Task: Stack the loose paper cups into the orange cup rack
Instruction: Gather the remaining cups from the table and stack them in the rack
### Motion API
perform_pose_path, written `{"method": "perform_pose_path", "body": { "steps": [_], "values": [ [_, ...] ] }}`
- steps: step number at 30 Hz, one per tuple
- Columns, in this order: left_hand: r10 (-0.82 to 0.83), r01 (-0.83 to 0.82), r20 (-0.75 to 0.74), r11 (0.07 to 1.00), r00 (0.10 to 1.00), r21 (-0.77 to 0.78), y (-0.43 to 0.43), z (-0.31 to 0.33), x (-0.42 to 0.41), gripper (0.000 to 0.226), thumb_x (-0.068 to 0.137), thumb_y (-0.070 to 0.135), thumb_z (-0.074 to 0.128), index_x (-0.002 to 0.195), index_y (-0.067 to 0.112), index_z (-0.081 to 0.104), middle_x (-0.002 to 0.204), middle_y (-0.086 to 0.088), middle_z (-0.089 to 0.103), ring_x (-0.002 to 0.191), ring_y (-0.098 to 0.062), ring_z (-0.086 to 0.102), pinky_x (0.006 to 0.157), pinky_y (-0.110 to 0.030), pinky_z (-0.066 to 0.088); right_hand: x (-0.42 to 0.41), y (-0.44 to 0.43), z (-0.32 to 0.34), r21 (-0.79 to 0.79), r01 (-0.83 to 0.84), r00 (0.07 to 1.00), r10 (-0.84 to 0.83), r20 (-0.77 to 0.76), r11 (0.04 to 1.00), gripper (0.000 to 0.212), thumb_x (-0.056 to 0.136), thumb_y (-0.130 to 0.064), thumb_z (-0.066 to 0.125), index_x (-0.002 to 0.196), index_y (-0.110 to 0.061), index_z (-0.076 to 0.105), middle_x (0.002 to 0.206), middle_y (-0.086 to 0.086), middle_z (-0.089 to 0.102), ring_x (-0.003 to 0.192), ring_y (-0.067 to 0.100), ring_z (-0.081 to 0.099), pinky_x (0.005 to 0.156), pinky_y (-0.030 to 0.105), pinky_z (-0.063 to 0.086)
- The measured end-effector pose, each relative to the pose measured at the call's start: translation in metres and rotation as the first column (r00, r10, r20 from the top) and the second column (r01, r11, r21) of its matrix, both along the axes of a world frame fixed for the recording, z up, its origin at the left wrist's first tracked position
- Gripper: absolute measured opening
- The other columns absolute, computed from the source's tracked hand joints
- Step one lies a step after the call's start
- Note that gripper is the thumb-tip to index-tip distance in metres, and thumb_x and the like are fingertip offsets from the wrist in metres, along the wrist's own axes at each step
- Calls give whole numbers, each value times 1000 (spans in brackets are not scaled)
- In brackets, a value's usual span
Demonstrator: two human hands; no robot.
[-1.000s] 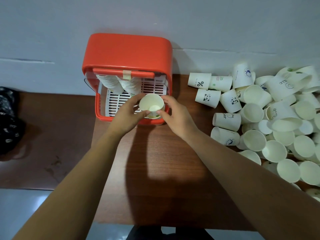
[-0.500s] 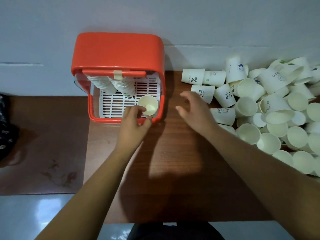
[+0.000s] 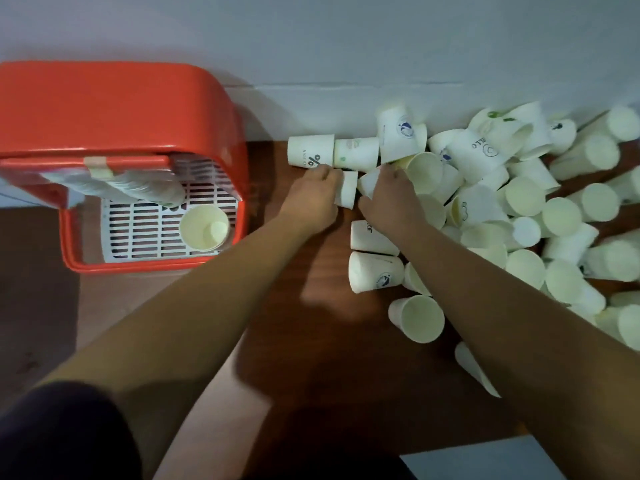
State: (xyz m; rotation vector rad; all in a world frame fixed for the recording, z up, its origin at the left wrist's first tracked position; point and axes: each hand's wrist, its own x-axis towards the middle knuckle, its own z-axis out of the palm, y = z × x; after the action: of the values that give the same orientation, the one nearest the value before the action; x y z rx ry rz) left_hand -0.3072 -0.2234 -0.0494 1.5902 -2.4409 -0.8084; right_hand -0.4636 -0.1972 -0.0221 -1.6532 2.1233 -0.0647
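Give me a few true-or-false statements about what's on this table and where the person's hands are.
1. Both hands are inside the orange rack. False: the left hand and right hand are at the loose cups on the table.
2. A cup stands mouth-up on the rack's white grate. True.
3. The loose cups lie left of the rack. False: they lie to its right.
4. Some loose cups carry printed marks. True.

Single head-worn wide-angle view from above the person's chest, tilted steeply down and forward across the brown table [image 3: 304, 358] to the wall [image 3: 346, 39]. Close range: the forearms [image 3: 207, 296] fill the lower frame. Orange cup rack [image 3: 114, 109] is cut off at the left edge, and the loose paper cups [image 3: 519, 202] run off the right.
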Motion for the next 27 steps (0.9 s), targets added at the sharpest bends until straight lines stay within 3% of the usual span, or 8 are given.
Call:
{"method": "perform_pose_path", "body": {
  "steps": [3,6,9,13,18,22,24,27],
  "values": [
    [-31,36,107,998,994,-44,-5,-14,-3,63,82,15,63,142,12,43,128,-14,50,117,-36,47,91,-42,38,3,-12,-6,-7,-39,997,38,-60,999,47,87,-22,60,125,1,44,124,23,53,115,38,49,96,42,39],
    [21,-22,121,1000,992,9,6,-25,7,86,79,39,74,151,18,33,126,-15,46,115,-34,44,97,-44,40,2,-21,-11,-10,-92,992,90,-91,996,45,86,-25,60,122,-2,47,123,19,56,114,35,51,98,41,37],
    [152,-153,21,987,988,52,11,-29,17,80,76,40,78,143,13,43,128,-14,53,117,-35,50,98,-46,44,8,-27,-13,-39,-116,992,118,51,993,47,85,-26,66,126,-8,52,123,13,58,115,33,54,95,40,41],
    [190,-187,-51,980,980,62,17,-23,31,73,76,33,81,137,7,49,126,-16,58,115,-37,55,94,-43,46,14,-25,-15,8,-189,953,181,242,982,52,90,-25,66,139,-21,51,134,12,53,126,28,48,105,36,36],
    [176,-176,17,984,984,-1,52,5,47,75,80,39,74,141,8,44,128,-18,53,116,-38,51,96,-45,45,15,-23,-20,165,-137,932,70,354,977,39,99,-33,51,134,-18,56,137,4,56,125,21,52,100,31,38],
    [317,-314,-182,948,931,46,82,24,75,76,79,36,77,142,9,44,129,-13,55,118,-32,53,96,-33,40,31,-12,-19,216,-185,933,102,345,959,55,86,-46,70,130,-14,59,127,2,60,114,18,56,87,28,40],
    [430,-404,-260,903,865,148,90,35,93,80,82,38,76,148,15,37,137,-7,53,124,-23,50,99,-27,38,43,-6,-18,217,-238,930,157,333,947,61,80,-45,77,128,-12,60,128,4,60,115,20,56,88,28,42],
    [513,-406,-439,857,738,318,106,55,119,80,83,35,78,150,30,33,134,4,55,120,-12,54,100,-29,46,59,0,-10,157,-259,927,199,318,953,66,72,-47,83,124,-14,61,125,2,61,107,18,58,81,28,47]
  ]
}}
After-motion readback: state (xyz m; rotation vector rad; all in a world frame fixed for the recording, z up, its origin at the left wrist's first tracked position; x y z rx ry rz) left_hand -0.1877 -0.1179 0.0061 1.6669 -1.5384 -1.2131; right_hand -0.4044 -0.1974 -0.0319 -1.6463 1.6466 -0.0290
